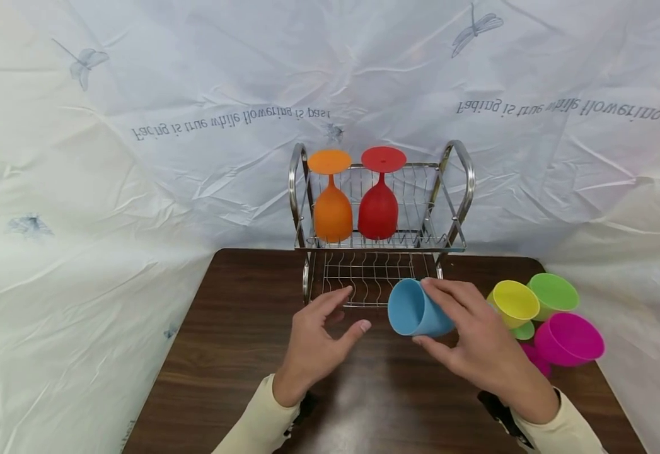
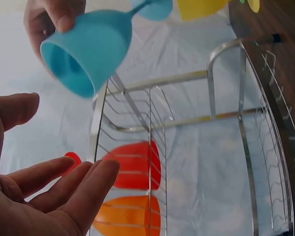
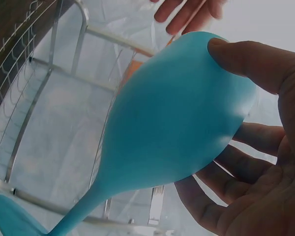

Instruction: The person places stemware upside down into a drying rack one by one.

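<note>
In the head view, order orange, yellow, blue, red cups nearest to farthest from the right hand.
1. Blue cup, in the right hand
2. Yellow cup, to its right
3. Red cup, upper rack
4. Orange cup, left of red

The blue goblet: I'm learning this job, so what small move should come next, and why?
Probably turn the blue goblet mouth-down with the right hand: it is held tipped sideways, while the orange goblet and red goblet stand upside down on the rack. The left hand, empty, could help.
</note>
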`<action>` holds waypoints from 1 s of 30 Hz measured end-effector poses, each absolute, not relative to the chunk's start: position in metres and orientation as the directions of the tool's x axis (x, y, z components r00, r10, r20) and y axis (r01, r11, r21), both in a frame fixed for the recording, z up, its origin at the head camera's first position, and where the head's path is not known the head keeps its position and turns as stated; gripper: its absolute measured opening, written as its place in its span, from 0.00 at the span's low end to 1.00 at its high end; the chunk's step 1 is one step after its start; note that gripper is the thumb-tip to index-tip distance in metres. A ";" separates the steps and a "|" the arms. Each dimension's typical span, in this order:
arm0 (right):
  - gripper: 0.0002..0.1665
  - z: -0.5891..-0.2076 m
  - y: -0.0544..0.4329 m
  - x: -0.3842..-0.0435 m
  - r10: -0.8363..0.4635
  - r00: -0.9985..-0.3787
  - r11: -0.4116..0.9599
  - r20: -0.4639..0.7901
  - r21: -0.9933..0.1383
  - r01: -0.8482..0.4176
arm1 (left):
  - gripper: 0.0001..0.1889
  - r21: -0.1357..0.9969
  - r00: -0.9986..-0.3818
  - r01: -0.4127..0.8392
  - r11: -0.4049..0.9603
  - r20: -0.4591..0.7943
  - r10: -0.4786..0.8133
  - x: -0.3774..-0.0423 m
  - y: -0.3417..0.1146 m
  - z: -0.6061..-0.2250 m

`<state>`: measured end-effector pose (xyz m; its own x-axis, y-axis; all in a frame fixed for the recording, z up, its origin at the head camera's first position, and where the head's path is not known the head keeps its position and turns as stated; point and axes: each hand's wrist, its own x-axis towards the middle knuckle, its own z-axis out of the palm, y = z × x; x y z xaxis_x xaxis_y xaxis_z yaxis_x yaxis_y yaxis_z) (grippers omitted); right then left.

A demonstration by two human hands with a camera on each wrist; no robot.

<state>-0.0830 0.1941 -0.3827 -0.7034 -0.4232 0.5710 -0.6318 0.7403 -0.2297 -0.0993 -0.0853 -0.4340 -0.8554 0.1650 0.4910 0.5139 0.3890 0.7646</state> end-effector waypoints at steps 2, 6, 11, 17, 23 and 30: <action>0.51 -0.383 0.190 -0.084 -0.440 -0.700 0.732 0.563 -0.227 -0.643 | 0.32 0.776 -0.862 0.505 0.378 0.472 0.183 -0.099 -0.081 -0.433; 0.56 -0.385 0.180 -0.085 -0.472 -0.690 0.717 0.549 -0.216 -0.663 | 0.34 0.785 -0.867 0.499 0.366 0.453 0.209 -0.098 -0.074 -0.431; 0.57 -0.388 0.169 -0.086 -0.508 -0.670 0.700 0.542 -0.194 -0.687 | 0.39 0.801 -0.874 0.484 0.353 0.426 0.232 -0.097 -0.070 -0.432; 0.55 -0.390 0.158 -0.086 -0.552 -0.636 0.675 0.539 -0.160 -0.721 | 0.44 0.817 -0.884 0.461 0.347 0.391 0.256 -0.096 -0.067 -0.433; 0.53 -0.393 0.154 -0.085 -0.572 -0.634 0.678 0.520 -0.136 -0.723 | 0.41 0.825 -0.877 0.469 0.316 0.392 0.279 -0.095 -0.067 -0.434; 0.54 -0.393 0.153 -0.084 -0.577 -0.643 0.681 0.504 -0.138 -0.719 | 0.36 0.827 -0.870 0.479 0.294 0.404 0.281 -0.095 -0.067 -0.436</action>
<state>-0.0837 0.1530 -0.3932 -0.6433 -0.5767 0.5035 -0.7189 0.6813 -0.1381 -0.0952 -0.0671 -0.4360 -0.8703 0.2810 0.4045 0.4792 0.2936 0.8271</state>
